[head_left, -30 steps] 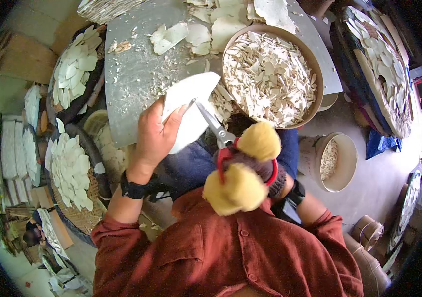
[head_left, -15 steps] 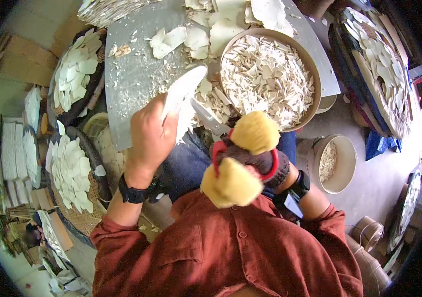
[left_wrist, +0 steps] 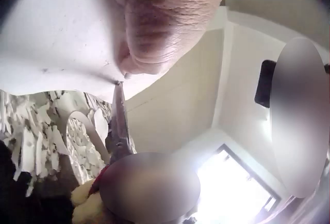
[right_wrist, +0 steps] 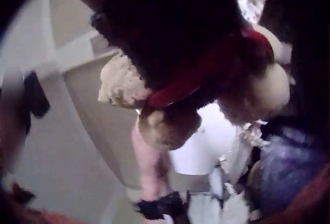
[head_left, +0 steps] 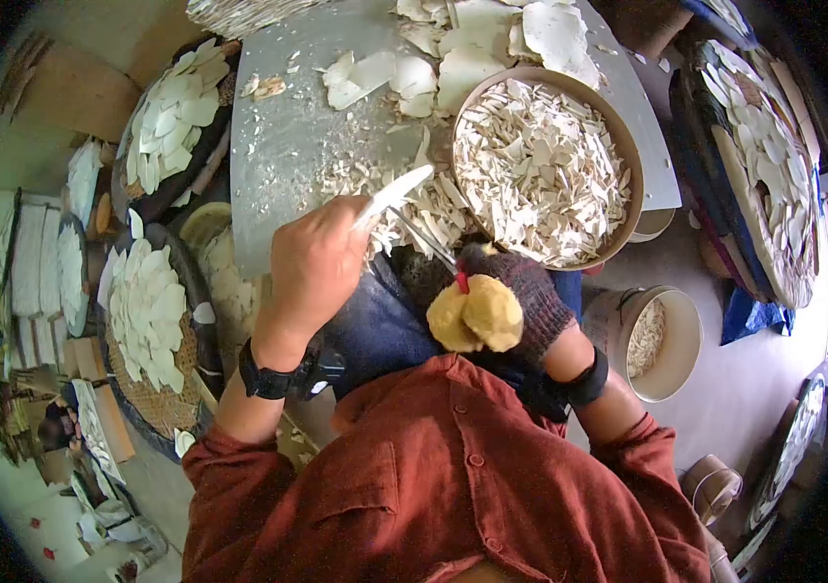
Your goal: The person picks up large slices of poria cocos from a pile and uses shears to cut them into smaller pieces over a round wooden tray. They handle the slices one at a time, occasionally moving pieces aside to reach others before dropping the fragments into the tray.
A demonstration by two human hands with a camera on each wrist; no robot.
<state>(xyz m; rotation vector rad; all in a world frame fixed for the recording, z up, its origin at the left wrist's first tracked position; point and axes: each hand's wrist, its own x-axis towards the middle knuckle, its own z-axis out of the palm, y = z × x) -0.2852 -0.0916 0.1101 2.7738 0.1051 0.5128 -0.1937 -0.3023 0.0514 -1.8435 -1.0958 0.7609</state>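
My bare left hand pinches a thin, stiff white sheet, seen nearly edge-on from the head. In the left wrist view the broad face of the white sheet fills the upper left, under the thumb. My right hand, in a dark knitted glove, grips scissors with red handles and yellow padding. Close to the left thumb, the scissors' blades meet the sheet's edge. The red handle shows blurred in the right wrist view, with the white sheet beyond it.
A round tub full of white offcuts stands on the grey metal table. More offcuts and larger white pieces lie around it. At right is a bucket with scraps. Round trays of white pieces flank both sides.
The white sheet has turned from showing its broad face to nearly edge-on in the head view. The scissors and right hand have rolled over, bringing the yellow padding together. The head view has shifted slightly.
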